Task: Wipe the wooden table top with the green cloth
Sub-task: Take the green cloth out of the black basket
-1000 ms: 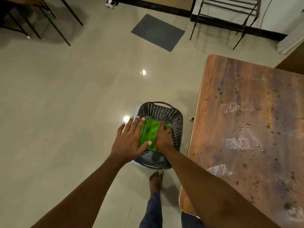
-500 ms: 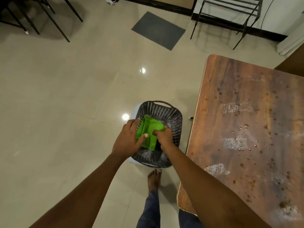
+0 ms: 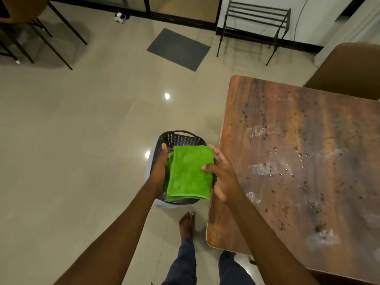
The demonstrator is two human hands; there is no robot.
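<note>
A folded green cloth (image 3: 189, 173) is held flat at the centre of the frame, above a dark perforated basket (image 3: 181, 138) that stands on the tiled floor (image 3: 82, 130), with a pale rim showing under the basket's lower edge. Both hands have hold of it. The left hand (image 3: 159, 171) grips its left edge, with the fingers out of sight beneath the fabric. The right hand (image 3: 223, 177) pinches the right edge, thumb on top and fingers behind the upper right corner. The cloth hangs just left of the wooden counter (image 3: 308, 130), not touching it. The counter fills the right side of the frame, and its top carries scattered water drops (image 3: 283, 169), brown specks and several whitish smears (image 3: 260, 131). A bare foot (image 3: 186, 222) and dark trouser legs show at the bottom centre. Toward the top of the frame lie a grey mat (image 3: 178, 49) and a black metal rack (image 3: 255, 27) against the wall, and thin black chair legs (image 3: 55, 31) stand at the upper left.
</note>
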